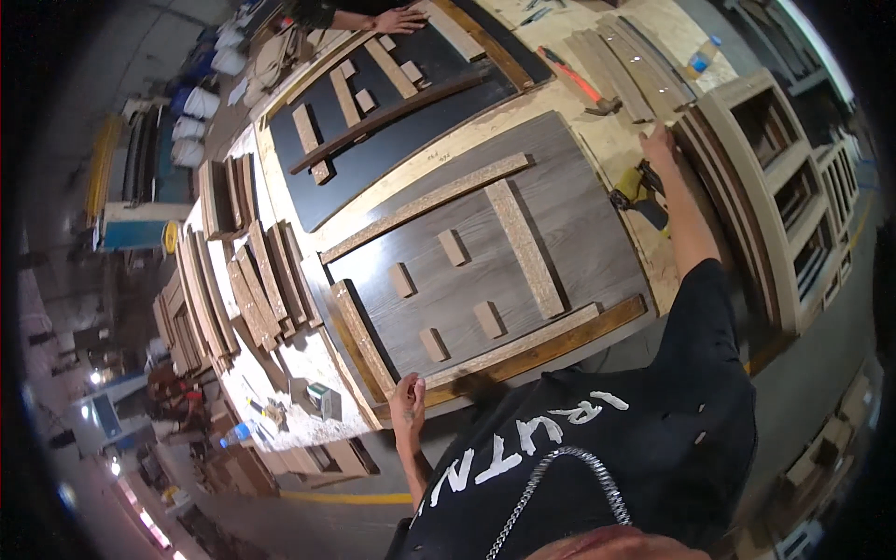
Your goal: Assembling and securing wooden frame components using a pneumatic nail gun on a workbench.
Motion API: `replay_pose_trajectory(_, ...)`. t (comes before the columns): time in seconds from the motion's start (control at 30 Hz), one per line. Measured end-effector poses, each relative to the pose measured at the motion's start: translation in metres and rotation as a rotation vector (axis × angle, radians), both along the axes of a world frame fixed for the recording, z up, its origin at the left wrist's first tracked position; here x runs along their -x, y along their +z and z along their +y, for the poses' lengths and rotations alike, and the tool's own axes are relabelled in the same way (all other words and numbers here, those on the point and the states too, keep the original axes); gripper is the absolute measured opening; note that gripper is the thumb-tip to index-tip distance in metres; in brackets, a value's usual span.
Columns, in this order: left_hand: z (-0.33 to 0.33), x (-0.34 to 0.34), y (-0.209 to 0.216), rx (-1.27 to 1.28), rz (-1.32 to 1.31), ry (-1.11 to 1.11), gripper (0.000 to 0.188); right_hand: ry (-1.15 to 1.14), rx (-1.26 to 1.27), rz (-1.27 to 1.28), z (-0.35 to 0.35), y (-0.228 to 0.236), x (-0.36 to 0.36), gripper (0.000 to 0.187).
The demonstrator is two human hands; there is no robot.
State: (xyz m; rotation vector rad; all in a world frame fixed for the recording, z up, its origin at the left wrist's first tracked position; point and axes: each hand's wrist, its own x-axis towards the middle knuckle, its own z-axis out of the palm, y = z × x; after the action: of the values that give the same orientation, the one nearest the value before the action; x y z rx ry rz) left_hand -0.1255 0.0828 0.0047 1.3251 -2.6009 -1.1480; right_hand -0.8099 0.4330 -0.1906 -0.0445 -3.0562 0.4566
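A grey wood-grain panel (588, 205) lies before me on the workbench, with wooden strips along its edges. A wide chipboard strip (525, 247) and several small wood blocks (453, 247) rest on it. My left hand (408, 401) is at the panel's near left corner, beside the end of the edge strips; its fingers are curled, and what they hold, if anything, is hidden. Stretched out to the far right, my right hand (659, 147) is near the stacked brown boards (723, 177); its fingers are too small to read. A yellow-green power drill (639, 194) lies close to my right forearm.
Across the bench, another person's hand (399, 21) rests by a dark panel (345, 182) bearing strips and blocks. A hammer (583, 84) and loose strips (621, 70) lie at the far right. Wood pieces (266, 280) are piled on the left; pale wooden frames (779, 201) stand at right.
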Motion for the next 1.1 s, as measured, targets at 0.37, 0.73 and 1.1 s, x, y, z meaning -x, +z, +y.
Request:
replay_pose_trajectory(0.37,0.029,0.041,0.055,0.137,-0.044,0.177,0.031,0.298,0.124,-0.096,-0.001,-0.039,0.109,0.070)
replay_pose_trajectory(0.73,0.051,0.026,0.039,-0.026,-0.106,0.272,0.036,-0.155,1.396,-0.643,0.058,0.020,-0.021,0.028)
replay_pose_trajectory(1.1,0.055,0.145,0.008,-1.001,0.817,0.568,0.075,0.742,0.987,-0.849,-0.124,0.188,-0.445,0.049)
